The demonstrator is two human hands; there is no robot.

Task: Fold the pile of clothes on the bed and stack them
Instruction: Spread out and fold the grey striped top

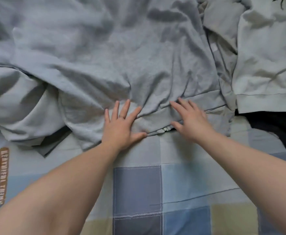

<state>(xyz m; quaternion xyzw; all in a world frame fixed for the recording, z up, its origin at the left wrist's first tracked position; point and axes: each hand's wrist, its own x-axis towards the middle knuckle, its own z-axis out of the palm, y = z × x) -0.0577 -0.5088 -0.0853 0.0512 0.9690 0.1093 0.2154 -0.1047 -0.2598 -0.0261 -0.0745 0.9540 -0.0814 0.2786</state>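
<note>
Pressing flat on the near hem, left grip [122, 123] is fingers-spread, holding nothing | zip end [164, 129] lies between the hands | right grip [192, 121] likewise flat, equally near | grey zip top [139, 56] stretches lengthwise away from both, up the bed [189, 184].

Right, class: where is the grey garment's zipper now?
Head view, centre: the zipper lies at the near hem of the grey garment, between the left hand and right hand, just above the checked bedcover.
</note>
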